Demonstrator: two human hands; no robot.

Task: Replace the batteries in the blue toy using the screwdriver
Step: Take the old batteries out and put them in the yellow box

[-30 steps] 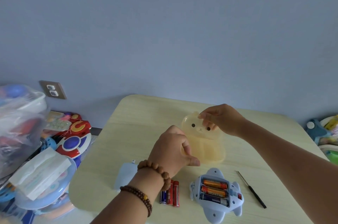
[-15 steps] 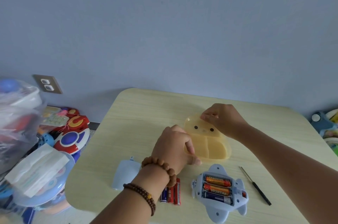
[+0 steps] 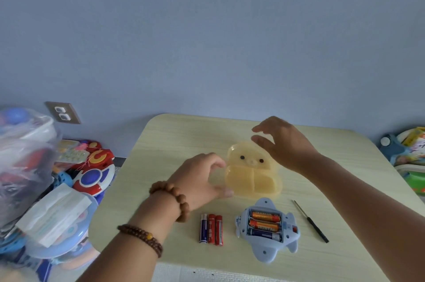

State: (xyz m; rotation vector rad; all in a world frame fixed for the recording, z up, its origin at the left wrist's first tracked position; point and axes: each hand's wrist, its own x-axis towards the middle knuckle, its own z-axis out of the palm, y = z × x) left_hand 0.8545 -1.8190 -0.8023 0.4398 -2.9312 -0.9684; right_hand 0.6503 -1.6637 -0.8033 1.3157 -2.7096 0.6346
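**Head view: yellow tray set down, hands coming off it**

Head view shows the blue toy [image 3: 268, 230] lying belly-up at the near edge of the table [image 3: 161, 143], its battery bay open with three cells seated inside. No cover is visible on the bay. Three loose batteries [image 3: 211, 228] lie side by side just to its left, and the screwdriver [image 3: 310, 220] lies untouched just to its right.

Behind the toy, the yellow bear-faced tray [image 3: 253, 175] now rests flat on the table; a second ago it was tilted up between both hands. The right hand [image 3: 285, 143] has lifted clear of the tray's top edge, fingers spread and gripping nothing. The left hand [image 3: 200, 180] has loosened too: its fingers are open, curled beside the tray's left rim, thumb tip near or touching the lower corner, holding nothing.

Judging from this, the tray is placed as a holder for small parts, and both hands are free. Whether the cells in the bay are old or fresh cannot be told, so the next step could be either pulling them out or refitting the cover with the screwdriver.
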